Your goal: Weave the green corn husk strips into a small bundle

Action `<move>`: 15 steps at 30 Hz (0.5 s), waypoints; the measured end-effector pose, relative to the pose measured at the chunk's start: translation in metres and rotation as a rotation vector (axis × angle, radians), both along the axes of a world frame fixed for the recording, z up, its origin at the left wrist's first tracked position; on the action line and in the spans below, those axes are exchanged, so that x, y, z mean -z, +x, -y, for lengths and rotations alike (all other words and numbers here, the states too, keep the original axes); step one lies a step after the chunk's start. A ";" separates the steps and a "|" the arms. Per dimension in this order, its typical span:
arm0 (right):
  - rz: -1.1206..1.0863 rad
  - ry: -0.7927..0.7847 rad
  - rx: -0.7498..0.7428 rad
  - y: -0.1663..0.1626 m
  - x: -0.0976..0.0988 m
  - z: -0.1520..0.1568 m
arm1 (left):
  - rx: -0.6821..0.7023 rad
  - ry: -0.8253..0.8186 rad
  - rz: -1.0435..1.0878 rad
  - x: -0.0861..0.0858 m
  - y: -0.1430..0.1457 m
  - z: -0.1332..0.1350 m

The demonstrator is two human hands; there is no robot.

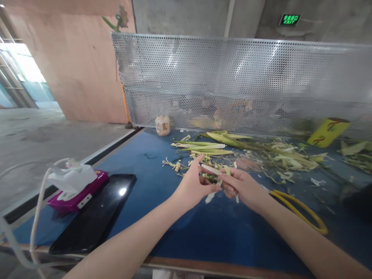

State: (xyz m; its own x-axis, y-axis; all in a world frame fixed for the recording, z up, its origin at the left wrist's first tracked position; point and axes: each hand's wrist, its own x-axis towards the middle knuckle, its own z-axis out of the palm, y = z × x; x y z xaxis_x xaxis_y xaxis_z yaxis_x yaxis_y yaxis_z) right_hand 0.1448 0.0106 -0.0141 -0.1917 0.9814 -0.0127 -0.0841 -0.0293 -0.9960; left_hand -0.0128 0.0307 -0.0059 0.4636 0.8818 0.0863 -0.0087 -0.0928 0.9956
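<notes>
My left hand (193, 180) is bent in a C shape over the table, its index finger raised. Its thumb tip and curled lower fingers close on pale husk strips (220, 181). My right hand (236, 184) pinches the same strips from the other side. A flat whitish strip (209, 169) reaches from my right fingertips toward my left index finger. Loose strip ends hang below both hands. Just behind lies a small pile of knotted husk pieces (175, 166). Scissors with yellow handles (302, 211) lie beside my right forearm, partly hidden by it.
Long green-yellow husk leaves (203, 146) and shredded scraps (290, 157) spread across the blue table (232, 236). A black phone (95, 209), a magenta power strip (78, 197) with cables and a jar (162, 126) stand leftward. A yellow can (328, 132) leans before the perforated metal screen (203, 77).
</notes>
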 end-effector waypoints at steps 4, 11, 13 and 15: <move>-0.113 0.006 -0.013 0.002 -0.002 -0.001 | 0.088 -0.072 0.038 0.000 -0.001 0.001; -0.002 0.008 -0.022 0.006 -0.005 0.002 | 0.049 0.045 -0.023 0.000 -0.001 0.004; 0.058 0.005 -0.059 0.006 -0.004 0.003 | -0.031 0.128 0.006 -0.003 -0.001 0.004; 0.094 0.010 -0.101 0.006 -0.003 0.004 | -0.057 0.140 0.058 -0.008 -0.001 0.005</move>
State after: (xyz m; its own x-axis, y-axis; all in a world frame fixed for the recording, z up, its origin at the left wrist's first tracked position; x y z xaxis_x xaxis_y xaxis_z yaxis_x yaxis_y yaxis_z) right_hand 0.1505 0.0065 -0.0113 -0.2883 0.9572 -0.0262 0.0130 -0.0234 -0.9996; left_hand -0.0141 0.0261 0.0017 0.4037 0.8841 0.2353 -0.0564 -0.2326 0.9709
